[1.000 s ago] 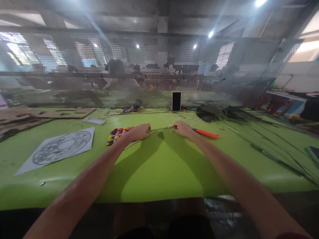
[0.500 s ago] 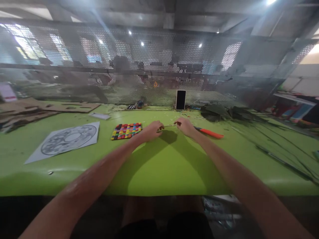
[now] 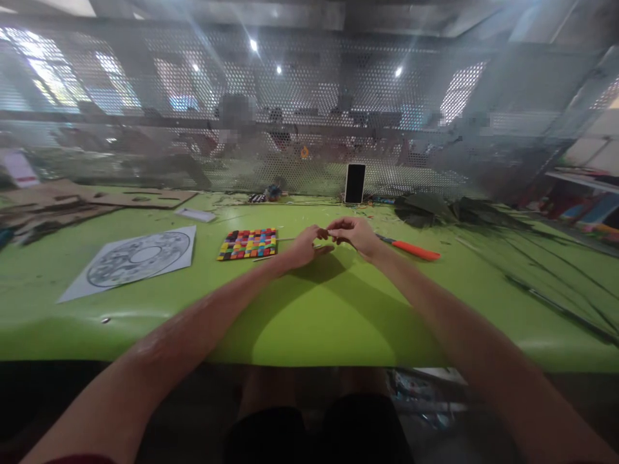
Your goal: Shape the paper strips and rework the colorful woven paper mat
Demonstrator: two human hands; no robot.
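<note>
My left hand (image 3: 309,247) is closed in a pinch above the green table, with a thin pale strip (image 3: 286,240) sticking out past it to the left. My right hand (image 3: 356,234) meets it fingertip to fingertip, its thumb and fingers pressed together; whatever lies between them is too small to make out. Left of the hands lies a small mat of brightly coloured woven squares (image 3: 248,244), a short thin sliver along its lower edge. Just right of my right hand rests a tool with an orange handle (image 3: 416,250) and a dark, narrow front end.
A printed sheet with a ring pattern (image 3: 140,258) lies at left, brown cardboard pieces (image 3: 145,198) behind it. A dark-screened phone (image 3: 355,183) stands upright at the back before a perforated screen (image 3: 300,129). Dried leaves (image 3: 425,211) and long stems (image 3: 556,303) spread across the right.
My hands have come together from a small gap, the right moving left to touch the left. The strip, earlier stretched between them, now shows left of my left hand. The view has tilted slightly.
</note>
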